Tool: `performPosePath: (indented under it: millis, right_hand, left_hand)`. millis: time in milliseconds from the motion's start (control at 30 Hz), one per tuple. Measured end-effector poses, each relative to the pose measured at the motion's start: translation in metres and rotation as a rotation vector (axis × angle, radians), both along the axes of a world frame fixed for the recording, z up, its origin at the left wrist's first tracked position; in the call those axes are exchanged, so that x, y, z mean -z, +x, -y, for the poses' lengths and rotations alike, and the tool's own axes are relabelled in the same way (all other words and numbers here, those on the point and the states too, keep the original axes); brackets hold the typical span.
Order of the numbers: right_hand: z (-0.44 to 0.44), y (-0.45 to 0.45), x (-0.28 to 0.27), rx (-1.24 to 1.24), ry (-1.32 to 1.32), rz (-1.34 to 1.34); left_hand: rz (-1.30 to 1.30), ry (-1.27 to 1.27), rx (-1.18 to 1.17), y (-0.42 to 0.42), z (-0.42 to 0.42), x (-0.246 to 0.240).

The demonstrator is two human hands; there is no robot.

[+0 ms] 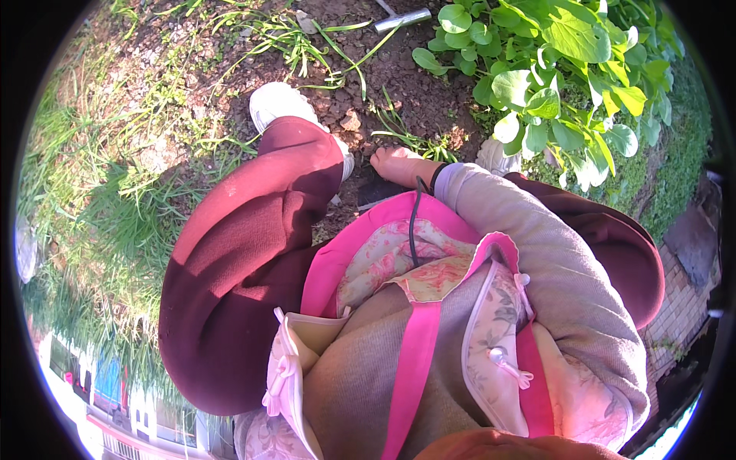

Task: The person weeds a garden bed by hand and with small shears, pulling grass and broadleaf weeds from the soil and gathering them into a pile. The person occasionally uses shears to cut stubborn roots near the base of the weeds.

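Observation:
My right hand [398,165] reaches down to the soil between my feet, its back toward me. Its fingers point at the ground, and whether they hold something is hidden. A dark flat object [379,192], too shaded to name, lies just below the hand. Right beside the fingers grows a tuft of narrow green leaves [411,138]. My left hand is out of view. Over my lap hangs a pink-edged floral apron [368,236], with a thin dark cord [413,224] looping across it.
A broad-leaved green plant [540,86] crowds the upper right. At the top, a metal tool with a T-shaped head [402,20] lies on brown soil [385,63]. My white shoe [282,106] stands left of the hand. Long grass [126,213] covers the left; brick paving [678,305] shows at right.

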State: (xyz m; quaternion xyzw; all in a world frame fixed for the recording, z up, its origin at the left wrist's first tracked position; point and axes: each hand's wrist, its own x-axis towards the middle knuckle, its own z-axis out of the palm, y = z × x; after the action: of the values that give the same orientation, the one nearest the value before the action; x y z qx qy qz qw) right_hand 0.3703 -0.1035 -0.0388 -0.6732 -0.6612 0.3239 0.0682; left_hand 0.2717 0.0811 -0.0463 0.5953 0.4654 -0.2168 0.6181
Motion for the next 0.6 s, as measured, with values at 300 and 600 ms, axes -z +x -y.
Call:
performPosePath:
  millis: [300, 600]
  right_hand:
    - [-0.01, 0.007, -0.01, 0.009, -0.332, -0.191]
    - [-0.005, 0.039, -0.002, 0.439, -0.093, -0.438]
  left_hand:
    - [-0.034, -0.002, -0.015, -0.024, -0.012, -0.011]
    - [-0.048, -0.004, -0.047, -0.051, -0.023, -0.021]
